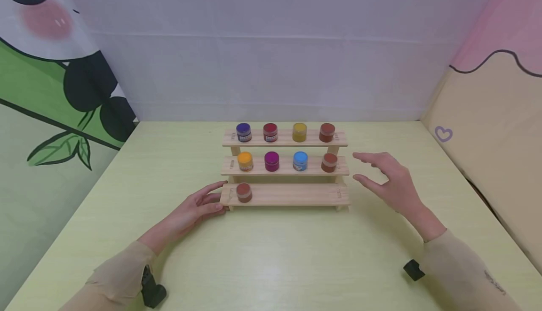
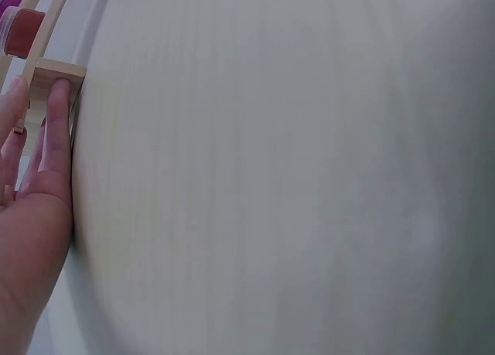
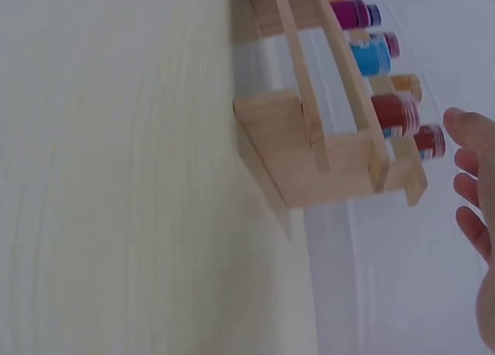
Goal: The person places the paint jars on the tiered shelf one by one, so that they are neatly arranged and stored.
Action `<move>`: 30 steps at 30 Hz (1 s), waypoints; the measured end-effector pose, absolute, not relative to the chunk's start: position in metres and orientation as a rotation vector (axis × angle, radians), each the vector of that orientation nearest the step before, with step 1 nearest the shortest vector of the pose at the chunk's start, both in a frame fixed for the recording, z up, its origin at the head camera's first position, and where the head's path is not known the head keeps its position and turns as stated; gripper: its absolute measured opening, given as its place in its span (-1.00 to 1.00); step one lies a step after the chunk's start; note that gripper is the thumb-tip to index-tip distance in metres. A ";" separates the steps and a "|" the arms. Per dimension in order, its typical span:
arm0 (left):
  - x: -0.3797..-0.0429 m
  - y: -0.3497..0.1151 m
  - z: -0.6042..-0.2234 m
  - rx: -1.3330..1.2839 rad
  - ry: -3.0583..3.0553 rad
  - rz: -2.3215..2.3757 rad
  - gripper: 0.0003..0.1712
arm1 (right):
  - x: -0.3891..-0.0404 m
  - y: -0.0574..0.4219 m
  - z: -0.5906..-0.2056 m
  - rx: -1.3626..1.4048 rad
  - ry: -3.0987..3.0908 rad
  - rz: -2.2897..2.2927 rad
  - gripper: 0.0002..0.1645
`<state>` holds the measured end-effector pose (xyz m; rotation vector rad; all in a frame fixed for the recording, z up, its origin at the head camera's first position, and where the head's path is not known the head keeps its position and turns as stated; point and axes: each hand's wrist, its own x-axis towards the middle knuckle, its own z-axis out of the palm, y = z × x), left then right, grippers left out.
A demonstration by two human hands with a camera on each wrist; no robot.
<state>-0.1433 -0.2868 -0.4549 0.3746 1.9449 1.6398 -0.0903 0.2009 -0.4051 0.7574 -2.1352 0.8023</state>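
A three-tier wooden rack (image 1: 292,195) stands on the table. My left hand (image 1: 199,207) touches the left end of its lowest shelf, thumb at the front; in the left wrist view a straight finger (image 2: 58,127) reaches beneath the shelf end. To the right of the rack, my right hand (image 1: 391,184) is held apart from it, thumb and fingers spread and holding nothing. One reddish-brown paint jar (image 1: 243,192) sits at the left of the lowest shelf. The middle shelf holds orange (image 1: 245,161), purple (image 1: 272,161), light blue (image 1: 300,161) and reddish-brown jars (image 1: 329,162).
Along the top shelf stand dark blue (image 1: 243,132), dark red (image 1: 270,132), yellow (image 1: 299,132) and reddish-brown jars (image 1: 327,132). A pale wood-grain table (image 1: 271,254) lies beneath. Behind it hangs a white cloth (image 1: 271,75), with printed panels at both sides.
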 end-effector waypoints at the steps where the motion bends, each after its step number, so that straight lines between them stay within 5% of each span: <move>1: -0.143 -0.287 -0.455 0.375 1.946 1.638 -0.16 | -0.091 0.208 -0.407 0.741 -2.147 0.783 -0.44; 19: -0.145 -0.286 -0.458 0.331 1.943 1.642 -0.14 | -0.098 0.292 -0.428 0.271 -2.726 0.827 0.14; 30: -0.143 -0.287 -0.456 0.336 1.940 1.640 -0.15 | -0.093 0.308 -0.430 0.110 -2.886 0.947 0.11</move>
